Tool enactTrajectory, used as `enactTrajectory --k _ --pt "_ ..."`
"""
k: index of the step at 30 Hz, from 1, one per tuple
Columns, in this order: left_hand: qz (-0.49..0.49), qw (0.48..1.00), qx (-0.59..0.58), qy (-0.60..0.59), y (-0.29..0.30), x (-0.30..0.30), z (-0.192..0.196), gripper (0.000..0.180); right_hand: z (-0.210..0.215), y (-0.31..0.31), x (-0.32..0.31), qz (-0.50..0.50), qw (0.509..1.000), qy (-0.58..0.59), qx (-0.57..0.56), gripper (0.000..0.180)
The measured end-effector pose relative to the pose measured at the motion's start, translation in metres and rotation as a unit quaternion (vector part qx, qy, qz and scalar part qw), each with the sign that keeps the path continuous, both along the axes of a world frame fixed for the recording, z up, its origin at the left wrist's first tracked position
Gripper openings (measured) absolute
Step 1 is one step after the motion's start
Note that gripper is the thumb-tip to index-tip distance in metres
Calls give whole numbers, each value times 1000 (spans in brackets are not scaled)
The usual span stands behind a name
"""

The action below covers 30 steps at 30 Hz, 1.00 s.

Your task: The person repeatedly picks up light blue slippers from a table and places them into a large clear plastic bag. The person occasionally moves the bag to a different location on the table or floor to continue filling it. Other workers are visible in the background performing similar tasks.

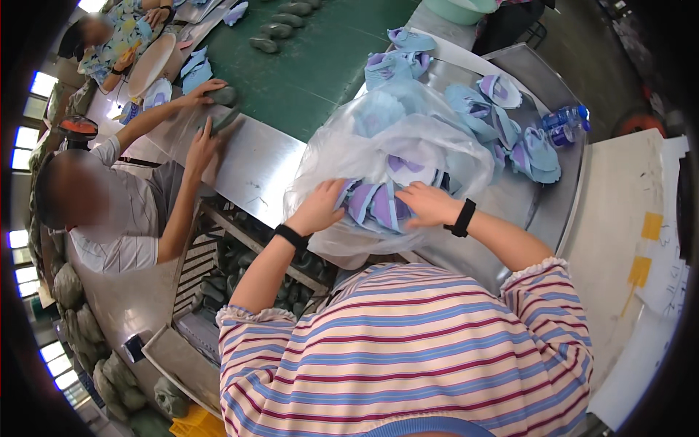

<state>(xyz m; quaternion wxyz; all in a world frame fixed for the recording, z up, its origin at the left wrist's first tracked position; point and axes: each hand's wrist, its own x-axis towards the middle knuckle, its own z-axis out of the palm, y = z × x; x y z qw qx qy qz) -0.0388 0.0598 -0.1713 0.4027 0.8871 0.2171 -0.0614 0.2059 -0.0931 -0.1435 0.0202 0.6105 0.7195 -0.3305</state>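
Observation:
A clear plastic bag (324,156) lies open on the metal table before me, with a row of light blue and purple shoe uppers (373,206) at its near side. At the row's left end, my left hand (318,207) has its fingers curled against the uppers. My right hand (429,205) grips the right end, its fingers partly hidden by the fabric. Inside the bag, behind the row, another upper with a white sole piece (409,169) shows through. More loose uppers (539,156) are piled to the right and beyond the bag.
Blue-labelled bottles (565,125) stand at the table's right rim. A green belt (320,73) with dark shoe lasts (277,30) runs beyond. At left, a co-worker's hands (200,146) handle a dark last. A crate of lasts (218,273) sits below; a pale green basin (457,9) is at the back.

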Motion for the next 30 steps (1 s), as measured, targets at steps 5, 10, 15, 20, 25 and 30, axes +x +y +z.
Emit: enactTrajectory --k 5,10,15,20,25,30 --pt "-298 872 375 -97 -39 35 13 62 3 -3 4 -111 990 14 80 44" --pt "-213 943 253 22 -17 54 -13 68 22 -35 17 176 974 -137 40 40" --pt "-252 959 127 25 2 82 30 60 21 -49 18 96 984 -83 124 32" --pt "-190 979 42 -56 48 47 96 64 33 -37 49 -169 962 105 185 26" --pt "131 854 -452 -222 80 -9 111 69 18 -53 40 -28 995 68 61 35" --pt "232 690 -597 -337 43 14 94 67 79 -8 5 -253 877 385 137 70"
